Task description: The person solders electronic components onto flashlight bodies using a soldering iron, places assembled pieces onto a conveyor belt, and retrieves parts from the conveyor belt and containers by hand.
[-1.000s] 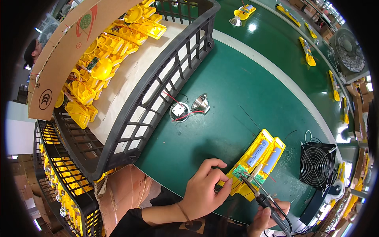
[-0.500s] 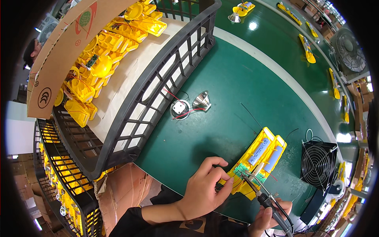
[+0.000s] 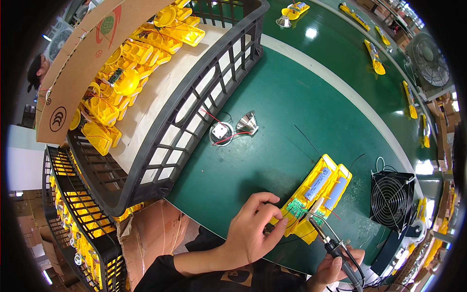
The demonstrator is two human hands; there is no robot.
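A yellow plastic housing (image 3: 304,189) lies open in two halves on the green table, a blue cylindrical battery cell (image 3: 318,184) in each half. Green circuit boards (image 3: 296,208) with thin wires sit at its near end. My right hand (image 3: 335,265) grips a soldering iron (image 3: 335,247) with a thin curved tube alongside; its tip is over the near end of the housing, by the right-hand board. At the housing's near left edge is my left hand (image 3: 255,226), fingers curled and thumb and forefinger pinched close to the wires. What they pinch is hidden.
A metal reflector cone (image 3: 247,123) and a round lamp part with red wires (image 3: 221,133) lie beside a black plastic crate (image 3: 168,124) of yellow housings. A small black fan (image 3: 392,202) stands at the right. Yellow units lie along the green conveyor (image 3: 335,46) beyond.
The soldering iron has shifted slightly right and nearer to me, its tip moving off the left-hand board. My left hand stays almost in place.
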